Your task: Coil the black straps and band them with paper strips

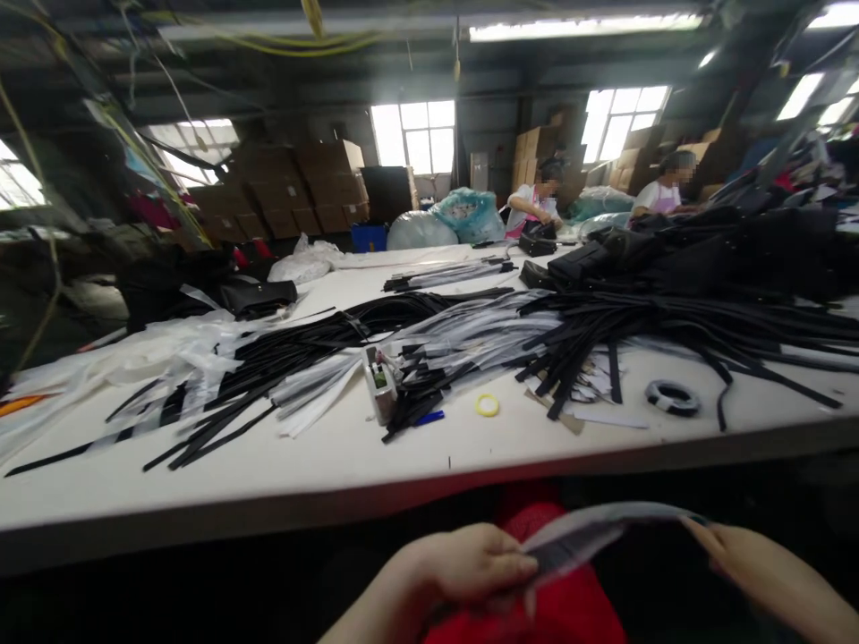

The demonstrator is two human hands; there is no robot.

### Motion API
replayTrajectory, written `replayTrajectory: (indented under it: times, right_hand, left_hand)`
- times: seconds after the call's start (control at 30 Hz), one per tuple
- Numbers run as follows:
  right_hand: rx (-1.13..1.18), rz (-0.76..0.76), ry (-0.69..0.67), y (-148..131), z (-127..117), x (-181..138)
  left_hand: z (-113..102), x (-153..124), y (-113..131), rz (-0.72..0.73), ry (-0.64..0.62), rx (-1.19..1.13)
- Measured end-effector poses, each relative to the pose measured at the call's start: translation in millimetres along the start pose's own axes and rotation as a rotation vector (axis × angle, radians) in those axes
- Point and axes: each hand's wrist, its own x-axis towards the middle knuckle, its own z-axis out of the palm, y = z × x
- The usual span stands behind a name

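Observation:
My left hand [470, 563] is closed, thumb over fingers, around one end of a bent strip [591, 528]. The strip is dark with a pale, glossy layer and arches up between my hands, over a red garment on my lap. At the right, my right hand [752, 559] pinches its far end; motion blurs these fingers. Both hands are below the table's front edge. On the white table [322, 478] ahead lie bundles of black strips [301, 344], pale grey strips [470, 326] and more black strips [644, 313] at the right.
A tape dispenser-like metal device [379, 389], a blue piece [429, 418], a yellow ring [487, 405] and a black-and-white tape roll [672, 397] lie near the front. Black bags [725, 250] pile up at right. Clear plastic [167, 358] lies left. Two people sit at the far side.

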Motion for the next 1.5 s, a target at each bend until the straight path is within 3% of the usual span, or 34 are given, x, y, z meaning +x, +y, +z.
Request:
replayTrajectory:
  times: [0.07,0.13,0.2,0.27,0.33,0.5,0.67,0.73,0.8,0.9,1.0,1.1,1.2,1.27,1.33,1.5]
  right_hand:
    - [0.05,-0.109,-0.154,-33.7,25.1,-13.4]
    - [0.21,-0.315,-0.37,-77.5,47.3,-24.7]
    - [0.385,-0.477,-0.581,-114.0,64.2,-28.6]
    - [0.451,-0.476,-0.682,-130.1,75.3,-24.8]
    - [0.42,-0.426,-0.656,-124.1,80.7,-15.7]
    - [0.278,-0.437,-0.467,-73.4,79.7,10.0]
    - [0.284,-0.348,-0.459,-47.4,76.8,23.3]
    - [0.369,-0.247,-0.54,-47.1,76.3,24.2]
    - [0.525,-0.149,-0.662,-55.2,74.5,20.6]
    - [0.75,-0.114,-0.875,-83.6,68.7,6.6]
    - [0.807,-0.154,-1.024,-118.5,59.2,-11.7]
    - [0.862,-0.155,-1.147,-140.9,45.6,-21.6]
    - [0.963,-0.111,-1.179,-142.7,29.8,-16.6]
    - [1.065,-0.07,-1.128,-135.3,21.4,-8.5]
    - [1.213,-0.018,-1.049,-126.0,17.3,-0.3]
    - [1.573,0.252,-0.703,-109.3,28.4,16.4]
  left_hand:
    - [4.3,11.6,6.4,0.026,0.009,-0.05]
    - [8.8,22.2,10.4,0.045,0.026,-0.101]
    - [10.8,27.9,9.8,0.058,-0.027,-0.22]
    - [9.0,23.5,4.0,0.045,-0.066,-0.344]
    - [3.7,7.3,-6.7,-0.005,-0.081,-0.418]
    - [-10.4,-52.2,-42.6,-0.143,-0.11,-0.465]
    - [-13.8,-79.2,-58.0,-0.173,-0.151,-0.594]
    - [-18.0,-80.7,-52.0,-0.041,-0.073,-0.741]
    - [-25.9,-77.3,-37.2,0.179,0.078,-0.935]
    - [-40.7,-58.6,-3.2,0.494,0.422,-1.185]
    - [-53.0,-21.2,26.9,0.689,0.71,-1.262]
    - [-57.5,21.0,37.1,0.751,0.927,-0.983]
    - [-49.6,45.4,32.1,0.572,1.035,-0.321]
    - [-37.6,49.1,26.7,0.422,0.953,0.107]
    - [-22.7,49.8,19.1,0.327,0.849,0.378]
    - [7.7,76.2,-27.2,0.241,0.722,0.674]
